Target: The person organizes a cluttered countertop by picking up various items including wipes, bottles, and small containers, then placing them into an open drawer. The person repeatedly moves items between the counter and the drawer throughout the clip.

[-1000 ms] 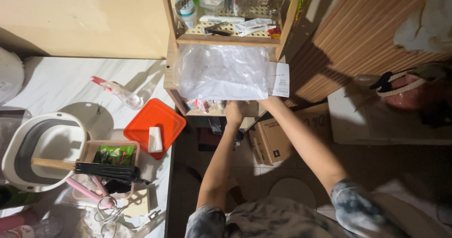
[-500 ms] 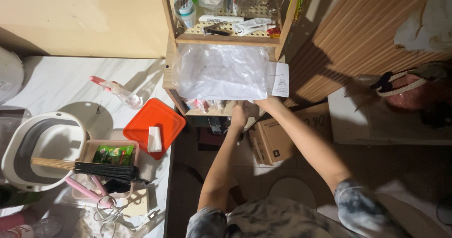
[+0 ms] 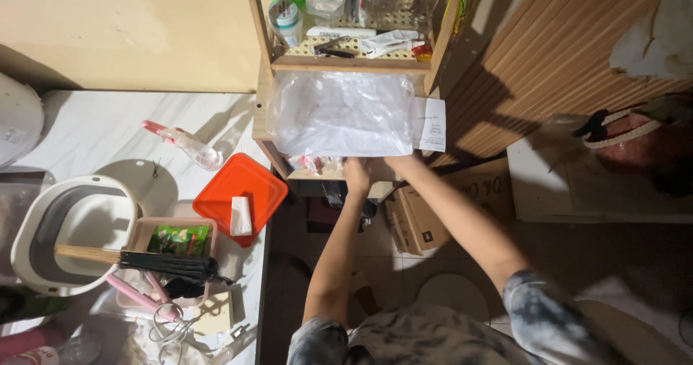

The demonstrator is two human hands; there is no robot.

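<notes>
Both my arms reach forward into a wooden shelf unit (image 3: 346, 63). My left hand (image 3: 356, 175) is at the front edge of the lower shelf, fingers curled, next to some small packets (image 3: 312, 164). My right hand (image 3: 399, 161) is just right of it, its fingers hidden under the lower edge of a large clear plastic bag (image 3: 339, 112) that covers the middle shelf. A white paper slip (image 3: 431, 124) hangs at the bag's right side. What either hand grips is hidden.
On the white table to the left lie an orange lid (image 3: 249, 184), a spray bottle (image 3: 184, 142), a white basin (image 3: 43, 213) and a beige box (image 3: 141, 228) with a black brush. A cardboard box (image 3: 422, 220) sits on the floor below the shelf.
My left hand has drawn back a little to the left along the lower shelf's edge. My right hand stays under the bag's edge. The view has shifted slightly.
</notes>
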